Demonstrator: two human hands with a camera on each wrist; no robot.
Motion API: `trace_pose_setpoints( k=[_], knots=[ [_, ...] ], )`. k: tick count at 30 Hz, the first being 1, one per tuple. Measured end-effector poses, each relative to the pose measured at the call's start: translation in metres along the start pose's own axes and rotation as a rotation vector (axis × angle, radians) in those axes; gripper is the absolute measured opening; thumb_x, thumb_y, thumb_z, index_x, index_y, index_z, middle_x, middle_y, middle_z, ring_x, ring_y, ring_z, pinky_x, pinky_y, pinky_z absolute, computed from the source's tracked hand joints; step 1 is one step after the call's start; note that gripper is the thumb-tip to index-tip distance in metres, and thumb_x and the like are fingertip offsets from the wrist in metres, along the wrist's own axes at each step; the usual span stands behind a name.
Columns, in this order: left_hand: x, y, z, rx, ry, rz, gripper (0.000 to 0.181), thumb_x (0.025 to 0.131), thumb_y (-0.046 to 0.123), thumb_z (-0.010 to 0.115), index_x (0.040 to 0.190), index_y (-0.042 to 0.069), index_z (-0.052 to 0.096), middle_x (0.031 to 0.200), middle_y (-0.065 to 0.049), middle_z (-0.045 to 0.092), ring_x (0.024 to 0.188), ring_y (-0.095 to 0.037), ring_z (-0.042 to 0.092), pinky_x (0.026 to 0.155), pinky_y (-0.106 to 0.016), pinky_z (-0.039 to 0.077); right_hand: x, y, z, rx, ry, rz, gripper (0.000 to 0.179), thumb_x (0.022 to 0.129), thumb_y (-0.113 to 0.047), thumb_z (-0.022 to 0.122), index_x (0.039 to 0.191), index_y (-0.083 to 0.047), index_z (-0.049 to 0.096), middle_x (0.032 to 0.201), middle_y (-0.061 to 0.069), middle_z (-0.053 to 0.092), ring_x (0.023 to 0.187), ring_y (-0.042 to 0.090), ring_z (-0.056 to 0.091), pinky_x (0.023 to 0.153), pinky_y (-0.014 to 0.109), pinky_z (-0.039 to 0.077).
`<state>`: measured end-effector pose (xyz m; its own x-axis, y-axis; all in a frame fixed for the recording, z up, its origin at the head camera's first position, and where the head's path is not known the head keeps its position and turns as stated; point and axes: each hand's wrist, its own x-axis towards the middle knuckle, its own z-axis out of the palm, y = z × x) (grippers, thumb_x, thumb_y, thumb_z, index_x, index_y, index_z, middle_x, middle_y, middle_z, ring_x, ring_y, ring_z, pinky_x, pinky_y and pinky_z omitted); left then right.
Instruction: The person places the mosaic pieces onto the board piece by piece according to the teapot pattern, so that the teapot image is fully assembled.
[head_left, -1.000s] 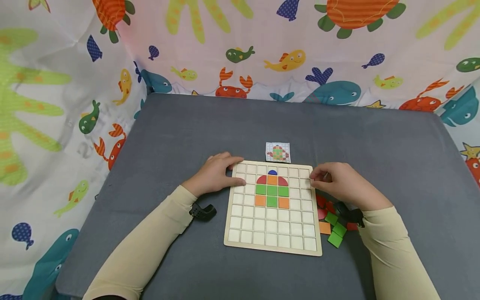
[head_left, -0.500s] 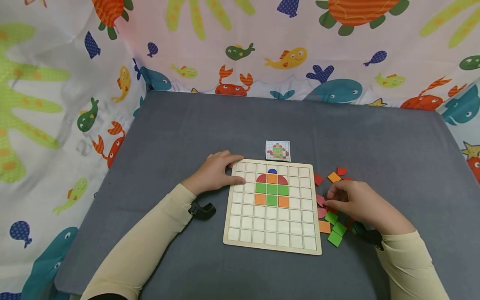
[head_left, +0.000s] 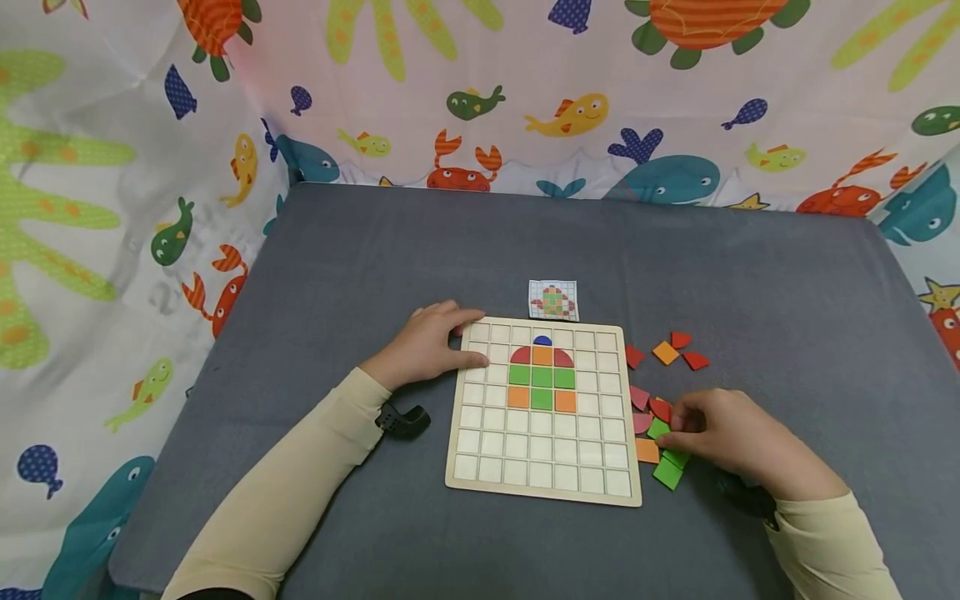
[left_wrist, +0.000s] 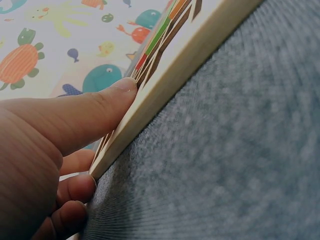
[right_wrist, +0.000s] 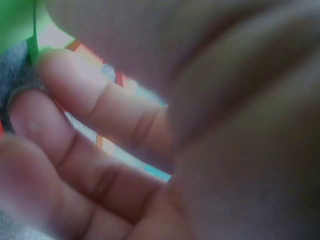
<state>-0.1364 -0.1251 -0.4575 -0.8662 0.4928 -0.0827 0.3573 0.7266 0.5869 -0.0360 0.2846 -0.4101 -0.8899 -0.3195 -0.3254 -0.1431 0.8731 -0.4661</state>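
At the far left corner of the wooden grid board (head_left: 471,485), my left hand (head_left: 427,346) holds on, thumb on the rim and other fingers around the corner edge. The left wrist view shows that thumb (left_wrist: 100,117) pressed on the board's frame. My right hand (head_left: 738,437) is at the loose tiles right of the board, thumb and index finger at a green square tile (head_left: 657,428). Its fingers are bent; whether they pinch the tile cannot be seen. Colored tiles, such as the blue half-round (head_left: 542,341) and a green square (head_left: 541,377), lie in the grid.
A small printed pattern card (head_left: 553,300) lies beyond the board. Right of the board are red tiles (head_left: 696,361), an orange square (head_left: 665,353), an orange tile (head_left: 647,451) and another green tile (head_left: 667,475). A patterned sheet (head_left: 675,108) hangs behind the grey table (head_left: 375,250).
My right hand has moved from the board's right edge over the loose tiles, toward me, to the green ones, uncovering red and orange tiles. My left hand stays at the corner.
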Motion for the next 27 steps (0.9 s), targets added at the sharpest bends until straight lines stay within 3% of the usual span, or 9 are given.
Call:
trace_pose_setpoints(
  k=[7, 27],
  knots=[
    [0.001, -0.001, 0.001, -0.002, -0.004, -0.004, 0.075, 0.088, 0.052, 0.084, 0.15, 0.017, 0.06, 0.092, 0.0, 0.049, 0.082, -0.018, 0.043, 0.084, -0.041, 0.027, 0.0, 0.002, 0.002, -0.01, 0.007, 0.044, 0.028, 0.082, -0.036, 0.09, 0.077, -0.019, 0.069, 0.072, -0.008, 0.062, 0.067, 0.012, 0.053, 0.06, 0.03, 0.042],
    [0.001, -0.003, 0.001, 0.002, 0.0, 0.004, 0.075, 0.088, 0.052, 0.083, 0.15, 0.017, 0.06, 0.093, 0.0, 0.049, 0.083, -0.018, 0.043, 0.086, -0.042, 0.028, -0.009, 0.0, -0.004, 0.008, 0.034, -0.037, 0.025, 0.084, -0.027, 0.089, 0.075, -0.022, 0.066, 0.068, -0.01, 0.056, 0.06, 0.005, 0.047, 0.057, 0.026, 0.04]
  ],
)
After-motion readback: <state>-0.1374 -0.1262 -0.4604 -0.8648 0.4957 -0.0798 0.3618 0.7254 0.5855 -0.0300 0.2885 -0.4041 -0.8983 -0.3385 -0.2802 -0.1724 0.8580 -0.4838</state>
